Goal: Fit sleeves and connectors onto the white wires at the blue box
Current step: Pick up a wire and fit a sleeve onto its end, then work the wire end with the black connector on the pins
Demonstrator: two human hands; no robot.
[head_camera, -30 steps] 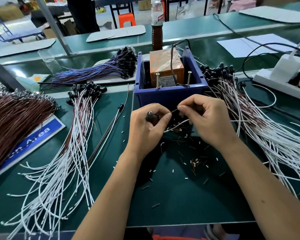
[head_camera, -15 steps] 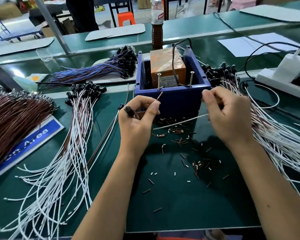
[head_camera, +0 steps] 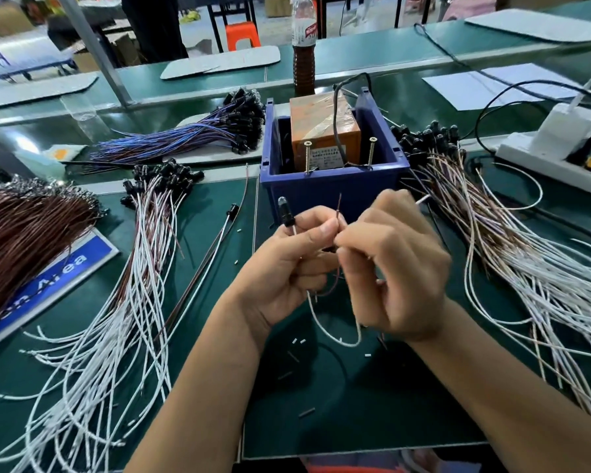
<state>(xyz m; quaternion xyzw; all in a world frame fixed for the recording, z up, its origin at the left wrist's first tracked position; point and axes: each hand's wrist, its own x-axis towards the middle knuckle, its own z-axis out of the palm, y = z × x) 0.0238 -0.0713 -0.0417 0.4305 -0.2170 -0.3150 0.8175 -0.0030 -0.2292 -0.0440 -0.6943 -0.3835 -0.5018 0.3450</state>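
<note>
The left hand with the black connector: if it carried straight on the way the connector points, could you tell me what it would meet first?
Probably the blue box. The left hand holds the black connector pointing up and away, just short of the box's front wall, though depth is hard to judge.

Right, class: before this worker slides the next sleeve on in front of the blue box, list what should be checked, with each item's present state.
1. Left hand grips the black connector: ok.
2. Right hand pinches the thin brown wire end: ok.
3. Wire end stands free above the fingertips: ok.
4. Sleeve already on the wire: cannot tell, fingers hide it.
5. Spare sleeves lie on the mat near the hands: ok.
6. White wire loops loose below the hands, not snagged: ok.
</note>
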